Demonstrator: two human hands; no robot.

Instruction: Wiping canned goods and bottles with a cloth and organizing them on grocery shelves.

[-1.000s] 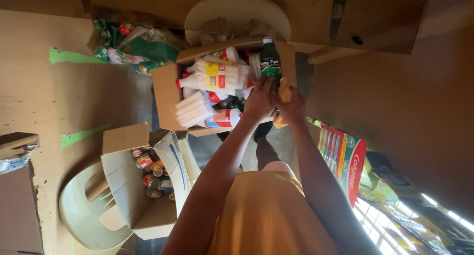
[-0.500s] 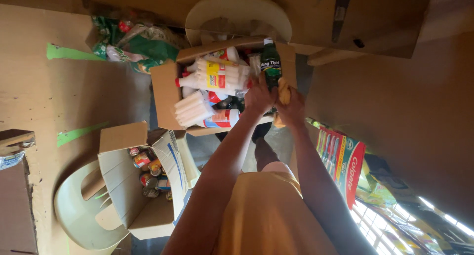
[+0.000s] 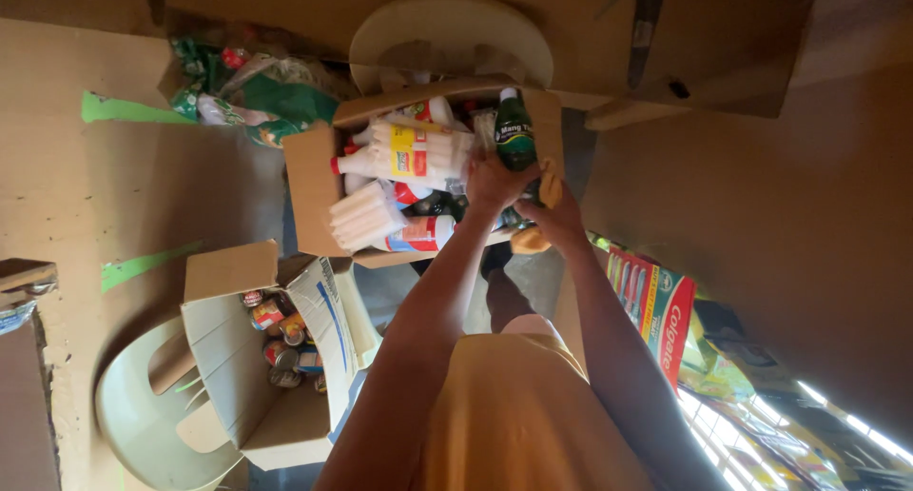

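Note:
An open cardboard box [image 3: 314, 191] stands in front of me, packed with white plastic bottles [image 3: 418, 153] with red caps and other goods. My left hand [image 3: 492, 182] is shut around the lower part of a dark green bottle [image 3: 514, 137] with a white cap, which stands upright at the box's right side. Next to it, my right hand [image 3: 556, 223] holds a yellow cloth-like thing [image 3: 550, 192] against the bottle's base. Both forearms reach out from my yellow shirt [image 3: 518, 415].
A second open carton [image 3: 223, 358] with several cans [image 3: 276, 334] rests on a pale plastic chair [image 3: 143, 424] at the lower left. Another pale chair [image 3: 447, 34] stands behind the box. Green packets [image 3: 257, 87] lie at the upper left, and colourful cartons [image 3: 656, 310] at the right.
Hardly anything differs. Both hands stay on the green bottle at the box's right side, and the view has shifted only slightly.

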